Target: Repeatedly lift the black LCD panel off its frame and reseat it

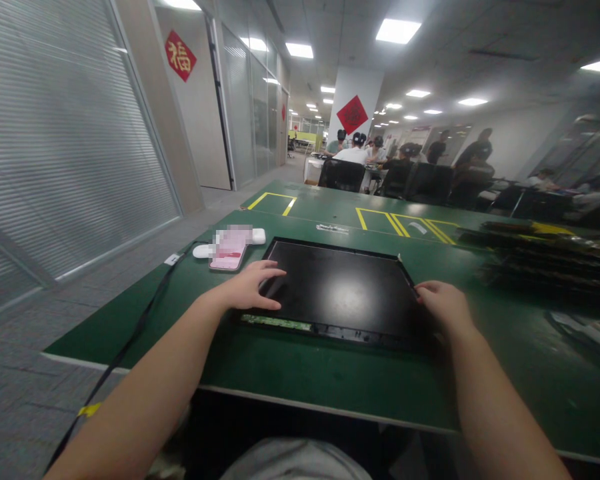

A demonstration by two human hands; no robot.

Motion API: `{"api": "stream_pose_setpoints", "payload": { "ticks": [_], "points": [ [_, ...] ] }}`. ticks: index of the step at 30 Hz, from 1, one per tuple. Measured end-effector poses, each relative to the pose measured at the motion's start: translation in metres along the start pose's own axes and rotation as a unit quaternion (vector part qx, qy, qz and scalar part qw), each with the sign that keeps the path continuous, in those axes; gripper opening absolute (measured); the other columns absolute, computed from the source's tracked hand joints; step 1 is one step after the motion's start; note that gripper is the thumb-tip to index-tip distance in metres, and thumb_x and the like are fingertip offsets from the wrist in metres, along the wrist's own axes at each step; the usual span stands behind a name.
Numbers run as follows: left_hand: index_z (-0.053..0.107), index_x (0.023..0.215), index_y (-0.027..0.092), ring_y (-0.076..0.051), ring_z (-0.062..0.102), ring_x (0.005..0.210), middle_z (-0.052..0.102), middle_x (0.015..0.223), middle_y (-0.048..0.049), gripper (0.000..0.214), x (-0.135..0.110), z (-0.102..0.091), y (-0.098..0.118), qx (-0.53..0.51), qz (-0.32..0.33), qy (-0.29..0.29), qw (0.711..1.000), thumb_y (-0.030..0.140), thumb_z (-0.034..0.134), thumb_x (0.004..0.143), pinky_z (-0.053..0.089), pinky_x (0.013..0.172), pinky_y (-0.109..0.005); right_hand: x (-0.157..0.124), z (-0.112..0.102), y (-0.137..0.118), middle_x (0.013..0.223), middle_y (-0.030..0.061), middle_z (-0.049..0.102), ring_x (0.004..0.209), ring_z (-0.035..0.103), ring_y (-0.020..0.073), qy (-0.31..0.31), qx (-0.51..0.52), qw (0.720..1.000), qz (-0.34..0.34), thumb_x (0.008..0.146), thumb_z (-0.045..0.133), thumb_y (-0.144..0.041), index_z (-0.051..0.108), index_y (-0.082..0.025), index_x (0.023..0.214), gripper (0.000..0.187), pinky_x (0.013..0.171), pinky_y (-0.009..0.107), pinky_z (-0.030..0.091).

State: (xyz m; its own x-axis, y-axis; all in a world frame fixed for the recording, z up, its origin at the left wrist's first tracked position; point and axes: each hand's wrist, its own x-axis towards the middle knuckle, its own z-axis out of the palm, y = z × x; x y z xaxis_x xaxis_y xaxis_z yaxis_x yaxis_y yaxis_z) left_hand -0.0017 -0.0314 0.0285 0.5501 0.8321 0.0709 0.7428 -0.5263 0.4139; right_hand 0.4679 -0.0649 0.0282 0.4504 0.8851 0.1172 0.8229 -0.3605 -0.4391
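step: bracing black display panel [340,290], flat on green table [300,380] | left hand [253,287] — open, palm down on left corner | right hand [443,305] — curled at right edge, grip unclear | next: lifting likely needs both edges held

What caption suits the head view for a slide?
Left hand and right hand touch a black panel on a green table.

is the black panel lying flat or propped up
Flat: the black panel lies on the green table, left hand resting on its left part, right hand at its right edge.
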Motion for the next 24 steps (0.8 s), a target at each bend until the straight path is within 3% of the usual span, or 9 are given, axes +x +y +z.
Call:
{"api": "stream_pose_setpoints", "payload": {
  "ticks": [8,24],
  "points": [
    [0.054,0.141,0.028,-0.036,0.035,0.142,0.036,0.157,-0.0118,0.082,-0.003,-0.006,0.001,-0.026,0.042,-0.029,0.998,0.052,0.08,0.067,0.033,0.114,-0.046,0.001,0.002,0.002,0.085,0.0072,0.075,0.082,0.066,0.0238,0.007,-0.001,1.0,-0.003,0.074,0.052,-0.034,0.078,-0.023,0.095,0.035,0.065,0.031,0.044],
    [0.056,0.139,0.032,-0.034,0.039,0.141,0.038,0.157,-0.0077,0.08,-0.008,-0.016,0.007,-0.059,0.046,-0.035,0.997,0.035,0.081,0.064,0.034,0.114,-0.045,-0.002,-0.001,-0.001,0.085,0.007,0.074,0.079,0.067,0.0232,0.003,0.007,1.0,0.004,0.076,0.053,-0.033,0.078,-0.023,0.093,0.032,0.065,0.03,0.045]
  ]
}}
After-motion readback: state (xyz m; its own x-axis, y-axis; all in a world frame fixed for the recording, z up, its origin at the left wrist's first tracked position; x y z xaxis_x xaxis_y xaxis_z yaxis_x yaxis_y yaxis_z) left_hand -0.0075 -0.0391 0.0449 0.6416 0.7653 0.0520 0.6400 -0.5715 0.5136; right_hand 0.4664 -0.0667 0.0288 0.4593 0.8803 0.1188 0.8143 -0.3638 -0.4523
